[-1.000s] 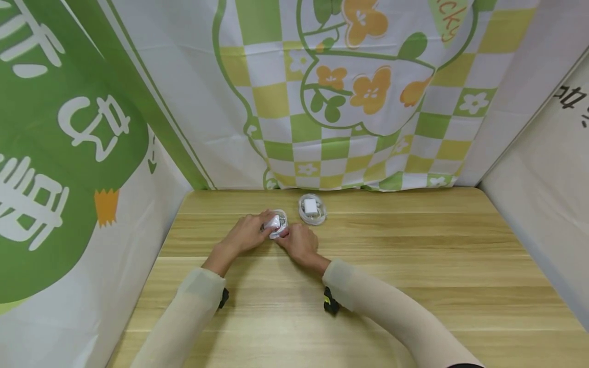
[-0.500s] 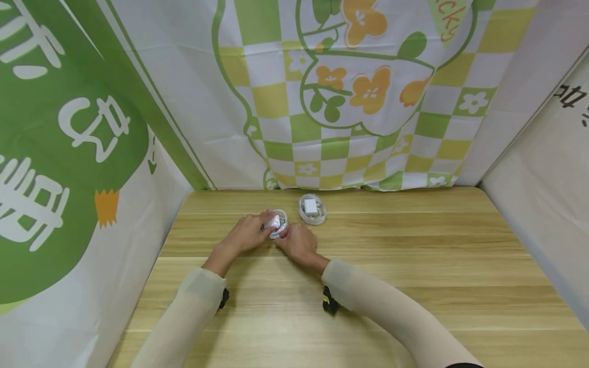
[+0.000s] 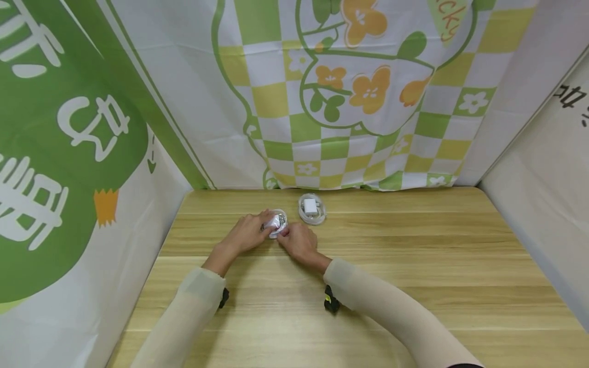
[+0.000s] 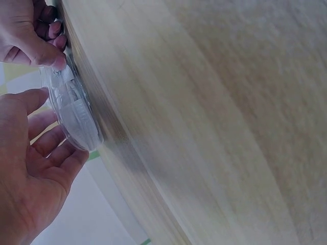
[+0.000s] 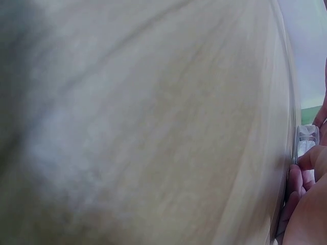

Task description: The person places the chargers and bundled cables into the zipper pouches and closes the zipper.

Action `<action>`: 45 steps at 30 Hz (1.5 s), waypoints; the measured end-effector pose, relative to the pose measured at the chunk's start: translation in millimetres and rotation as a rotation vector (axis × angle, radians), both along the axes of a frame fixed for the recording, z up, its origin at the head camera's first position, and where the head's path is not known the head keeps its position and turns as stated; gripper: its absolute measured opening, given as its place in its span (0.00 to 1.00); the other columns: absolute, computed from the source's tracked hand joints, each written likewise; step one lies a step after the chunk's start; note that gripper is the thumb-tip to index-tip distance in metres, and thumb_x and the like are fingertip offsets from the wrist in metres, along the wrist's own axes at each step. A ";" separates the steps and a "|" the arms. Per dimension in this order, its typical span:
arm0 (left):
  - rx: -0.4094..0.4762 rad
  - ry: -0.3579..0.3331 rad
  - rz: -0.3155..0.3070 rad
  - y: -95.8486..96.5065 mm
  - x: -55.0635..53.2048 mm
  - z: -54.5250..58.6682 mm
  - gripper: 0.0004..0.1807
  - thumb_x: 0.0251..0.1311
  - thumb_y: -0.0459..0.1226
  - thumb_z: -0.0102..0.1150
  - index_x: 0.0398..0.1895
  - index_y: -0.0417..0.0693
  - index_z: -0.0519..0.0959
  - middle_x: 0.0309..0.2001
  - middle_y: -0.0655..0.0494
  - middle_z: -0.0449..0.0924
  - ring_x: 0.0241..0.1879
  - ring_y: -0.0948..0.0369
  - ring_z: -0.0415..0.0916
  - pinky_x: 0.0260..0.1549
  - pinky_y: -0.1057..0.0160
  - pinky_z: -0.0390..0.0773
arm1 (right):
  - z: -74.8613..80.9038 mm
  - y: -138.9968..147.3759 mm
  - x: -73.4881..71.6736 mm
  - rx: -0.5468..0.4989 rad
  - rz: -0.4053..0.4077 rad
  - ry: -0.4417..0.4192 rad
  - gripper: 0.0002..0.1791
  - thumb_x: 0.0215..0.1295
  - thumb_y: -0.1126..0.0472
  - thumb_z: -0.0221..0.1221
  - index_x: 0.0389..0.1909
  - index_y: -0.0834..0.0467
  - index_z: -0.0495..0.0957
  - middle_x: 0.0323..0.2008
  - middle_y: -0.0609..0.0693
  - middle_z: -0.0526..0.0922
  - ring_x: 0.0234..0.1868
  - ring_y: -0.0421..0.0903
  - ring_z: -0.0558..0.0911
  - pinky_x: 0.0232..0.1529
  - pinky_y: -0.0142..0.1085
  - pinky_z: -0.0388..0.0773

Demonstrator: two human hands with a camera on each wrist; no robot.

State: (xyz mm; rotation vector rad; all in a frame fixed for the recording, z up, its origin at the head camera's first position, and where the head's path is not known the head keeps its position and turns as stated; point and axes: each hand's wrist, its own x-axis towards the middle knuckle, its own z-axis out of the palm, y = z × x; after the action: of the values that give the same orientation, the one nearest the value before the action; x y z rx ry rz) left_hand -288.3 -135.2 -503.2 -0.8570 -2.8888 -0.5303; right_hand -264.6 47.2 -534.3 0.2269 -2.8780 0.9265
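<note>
A white charger with a coiled cable in round clear packaging (image 3: 278,223) is between the two hands, near the back of the table. My left hand (image 3: 246,233) grips it from the left, with thumb and fingers around its side in the left wrist view. From the near right, my right hand (image 3: 300,243) pinches the packaging's edge between thumb and curled fingers. The left wrist view shows the clear packaging (image 4: 76,115) tilted on edge close to the tabletop. In the right wrist view only a small bit of the packaging (image 5: 307,135) shows past the right hand.
Just behind and right of the hands lies another white charger with a coiled cable (image 3: 310,207). The wooden table (image 3: 391,245) meets a patterned curtain (image 3: 322,153) at its back edge. Printed cloth walls stand on the left and right.
</note>
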 end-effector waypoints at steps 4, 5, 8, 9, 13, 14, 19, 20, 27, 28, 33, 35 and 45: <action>-0.011 0.000 0.003 0.4 1.2 0.2 0.28 0.69 0.47 0.55 0.67 0.41 0.71 0.64 0.38 0.71 0.44 0.43 0.81 0.51 0.46 0.77 | -2.0 1.7 -1.7 -0.006 0.019 0.022 0.06 0.55 0.50 0.65 0.21 0.42 0.85 0.21 0.35 0.82 0.21 0.35 0.77 0.18 0.33 0.69; -0.006 -0.004 0.006 0.7 1.5 0.2 0.28 0.69 0.47 0.55 0.67 0.41 0.71 0.64 0.38 0.70 0.47 0.41 0.80 0.52 0.46 0.77 | -2.4 2.3 -2.1 -0.006 0.025 0.029 0.06 0.55 0.50 0.65 0.22 0.43 0.85 0.21 0.35 0.82 0.21 0.35 0.77 0.18 0.33 0.69; 0.008 -0.015 0.016 1.9 2.2 -0.1 0.29 0.69 0.48 0.55 0.67 0.41 0.70 0.65 0.38 0.70 0.53 0.39 0.77 0.55 0.46 0.75 | -2.8 4.6 -3.1 -0.010 0.048 0.043 0.05 0.55 0.51 0.66 0.23 0.44 0.85 0.20 0.35 0.82 0.21 0.35 0.76 0.18 0.32 0.68; 0.011 -0.015 0.020 2.2 2.5 -0.2 0.29 0.69 0.48 0.55 0.67 0.40 0.70 0.65 0.37 0.70 0.54 0.39 0.76 0.55 0.46 0.75 | -2.7 5.7 -3.3 -0.010 0.059 0.048 0.05 0.55 0.52 0.65 0.23 0.44 0.85 0.20 0.35 0.82 0.21 0.34 0.76 0.19 0.31 0.68; 0.023 -0.032 0.035 2.9 3.2 -0.7 0.30 0.69 0.48 0.55 0.67 0.40 0.70 0.65 0.37 0.69 0.58 0.40 0.73 0.58 0.46 0.73 | -0.3 9.9 -3.6 -0.017 0.116 0.069 0.03 0.55 0.56 0.65 0.25 0.46 0.85 0.21 0.37 0.82 0.22 0.34 0.76 0.21 0.30 0.70; 0.024 -0.036 0.039 2.8 3.5 -0.6 0.30 0.69 0.48 0.55 0.67 0.41 0.70 0.66 0.38 0.68 0.59 0.40 0.73 0.58 0.46 0.73 | 0.5 11.0 -3.7 -0.019 0.133 0.073 0.03 0.55 0.57 0.65 0.25 0.47 0.85 0.22 0.37 0.82 0.22 0.34 0.76 0.21 0.30 0.71; 0.025 -0.044 0.043 1.6 4.1 -0.9 0.30 0.68 0.48 0.55 0.68 0.42 0.69 0.66 0.39 0.68 0.59 0.41 0.72 0.59 0.47 0.73 | 4.6 15.8 -3.9 0.001 0.210 0.103 0.03 0.56 0.61 0.64 0.26 0.50 0.85 0.22 0.39 0.83 0.22 0.34 0.77 0.24 0.29 0.73; 0.027 -0.046 0.043 1.5 4.2 -0.9 0.30 0.68 0.49 0.55 0.68 0.42 0.70 0.66 0.39 0.68 0.59 0.41 0.73 0.59 0.47 0.73 | 5.5 16.7 -3.8 0.012 0.219 0.110 0.03 0.57 0.61 0.64 0.26 0.50 0.85 0.22 0.40 0.83 0.22 0.35 0.77 0.24 0.29 0.73; 0.037 -0.044 0.018 1.1 4.4 -0.3 0.30 0.68 0.49 0.56 0.67 0.42 0.70 0.66 0.39 0.68 0.57 0.42 0.75 0.58 0.48 0.74 | 9.8 24.8 -6.2 0.049 0.216 0.158 0.05 0.58 0.63 0.63 0.24 0.54 0.83 0.21 0.43 0.82 0.22 0.37 0.77 0.25 0.30 0.75; 0.041 -0.043 0.014 0.8 4.3 -0.3 0.30 0.68 0.49 0.56 0.67 0.41 0.70 0.66 0.39 0.69 0.58 0.42 0.74 0.58 0.48 0.73 | 10.2 25.9 -7.0 0.052 0.206 0.166 0.05 0.58 0.63 0.63 0.23 0.54 0.83 0.21 0.44 0.82 0.22 0.37 0.77 0.25 0.30 0.75; 0.068 -0.031 -0.011 -1.9 3.3 -2.0 0.29 0.67 0.48 0.58 0.66 0.41 0.72 0.64 0.40 0.70 0.63 0.44 0.70 0.60 0.48 0.72 | 11.1 30.0 -10.6 0.056 0.178 0.177 0.06 0.56 0.64 0.63 0.22 0.55 0.82 0.20 0.44 0.82 0.22 0.40 0.78 0.25 0.33 0.77; 0.070 -0.027 -0.020 -2.9 2.4 -3.3 0.29 0.67 0.48 0.58 0.66 0.41 0.72 0.64 0.40 0.70 0.63 0.44 0.70 0.60 0.48 0.72 | 10.7 30.9 -11.4 0.053 0.181 0.178 0.05 0.56 0.64 0.63 0.22 0.55 0.82 0.20 0.45 0.82 0.22 0.41 0.79 0.26 0.33 0.77; 0.005 -0.054 -0.027 0.8 5.3 4.5 0.27 0.68 0.44 0.57 0.67 0.43 0.71 0.68 0.43 0.67 0.62 0.47 0.71 0.61 0.49 0.71 | 8.4 34.6 -9.5 0.027 0.244 0.196 0.04 0.54 0.64 0.65 0.22 0.54 0.81 0.21 0.44 0.83 0.22 0.38 0.79 0.26 0.30 0.76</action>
State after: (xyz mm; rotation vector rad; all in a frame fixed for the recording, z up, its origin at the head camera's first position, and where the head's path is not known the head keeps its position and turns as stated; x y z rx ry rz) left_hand -283.0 -134.4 -498.8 -0.8964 -2.9267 -0.5722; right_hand -274.1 81.7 -525.9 0.6459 -2.7234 0.8464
